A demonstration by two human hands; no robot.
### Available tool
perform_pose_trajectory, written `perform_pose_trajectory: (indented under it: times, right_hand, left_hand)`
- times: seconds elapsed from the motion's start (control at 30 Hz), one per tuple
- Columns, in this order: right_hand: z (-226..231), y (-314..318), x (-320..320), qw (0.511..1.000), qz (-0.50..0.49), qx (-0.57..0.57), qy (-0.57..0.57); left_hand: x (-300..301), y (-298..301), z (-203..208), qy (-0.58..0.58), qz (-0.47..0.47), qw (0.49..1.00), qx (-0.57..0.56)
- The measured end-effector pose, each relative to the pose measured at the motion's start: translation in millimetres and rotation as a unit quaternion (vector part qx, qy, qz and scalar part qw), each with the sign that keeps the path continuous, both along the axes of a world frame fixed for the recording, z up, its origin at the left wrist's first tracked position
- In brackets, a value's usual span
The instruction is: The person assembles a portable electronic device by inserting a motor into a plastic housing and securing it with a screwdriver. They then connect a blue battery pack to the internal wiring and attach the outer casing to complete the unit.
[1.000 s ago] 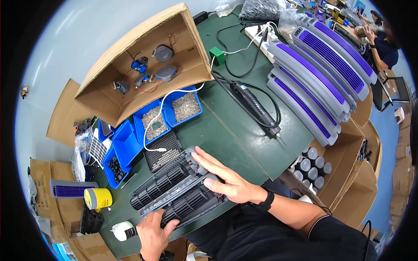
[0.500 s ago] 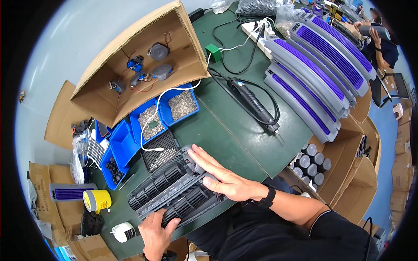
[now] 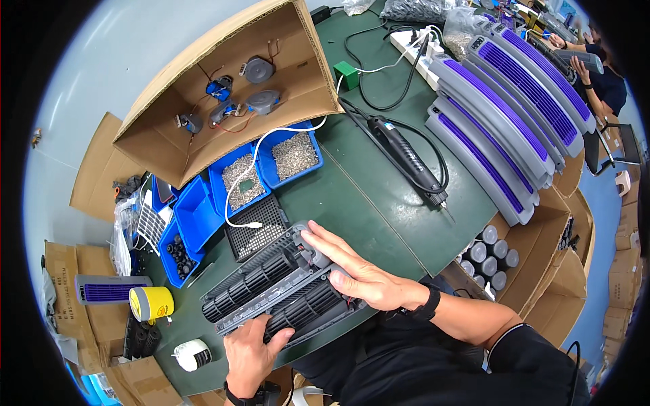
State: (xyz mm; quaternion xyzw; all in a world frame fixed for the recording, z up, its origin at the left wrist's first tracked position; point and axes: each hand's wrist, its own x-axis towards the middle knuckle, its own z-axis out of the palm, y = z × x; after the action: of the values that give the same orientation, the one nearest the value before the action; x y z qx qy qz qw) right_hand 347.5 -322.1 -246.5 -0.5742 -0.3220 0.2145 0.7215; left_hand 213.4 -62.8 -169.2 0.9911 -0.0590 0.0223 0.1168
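Observation:
A dark grey tower-fan housing (image 3: 274, 298) lies opened on the green table, tilted across my front. Two black ribbed blower rotors (image 3: 249, 287) rest side by side along it. My right hand (image 3: 365, 279) lies with its fingers stretched over the housing's far right end, against a rounded grey motor piece (image 3: 302, 238). At the near left end, my left hand (image 3: 252, 350) grips the housing's edge, fingers over the rim and thumb by the nearer rotor. A perforated black tray (image 3: 258, 229) lies just beyond the housing.
Blue bins (image 3: 289, 157) of screws and a carton (image 3: 217, 88) with motors stand at the back left. An electric screwdriver (image 3: 407, 159) lies mid-table. Purple-grey fan shells (image 3: 491, 145) are stacked right. A yellow tub (image 3: 150, 304) and white jar (image 3: 192, 355) stand left. Another person (image 3: 599, 78) works far right.
The whole view has shifted slightly, so the table and bins sit a little further right. Both hands stay on the housing, with the left fingers slightly moved along its rim.

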Motion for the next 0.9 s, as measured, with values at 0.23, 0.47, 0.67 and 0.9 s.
perform_pose_trajectory:
  times: [0.23, 0.47, 0.67, 0.9]
  right_hand:
    - [1.4, -0.8, 1.5, 1.0, 0.003, -0.006, 0.005]
    - [8.3, -11.8, 0.0, 1.0, 0.019, -0.013, 0.019]
    - [10.3, -25.8, 15.0, 0.999, 0.005, -0.04, -0.013]
    - [17.5, -25.2, 0.9, 0.998, -0.016, -0.051, 0.025]
  left_hand:
    - [2.2, -0.1, -1.1, -0.004, -0.019, 1.0, -0.007]
    - [2.3, -5.3, -0.8, -0.003, -0.04, 0.999, 0.005]
    - [-0.1, -30.1, 5.8, 0.048, 0.015, 0.997, -0.052]
    - [0.3, 10.0, 40.3, -0.049, 0.021, 0.996, -0.076]
